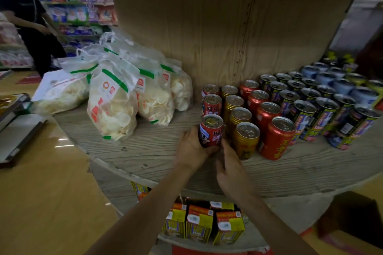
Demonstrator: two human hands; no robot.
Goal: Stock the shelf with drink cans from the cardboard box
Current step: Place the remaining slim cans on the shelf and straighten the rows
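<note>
Head view, nearest first: the open brown cardboard box (350, 215) sits low at the right, away from both arms. Above it, on the grey wooden shelf (145, 151), the left hand (191, 148) wraps its fingers round a red drink can (211, 130) at the front of the leftmost column. The right hand (231, 170) reaches to the can's foot, though whether it pinches or only steadies cannot be told. The can's base is hidden, so a tilted release could knock the gold ribbed can (246, 141) just beside it and ripple through the packed rows; a leftward slip would crush into the clear bags of white crackers (113, 105).
</note>
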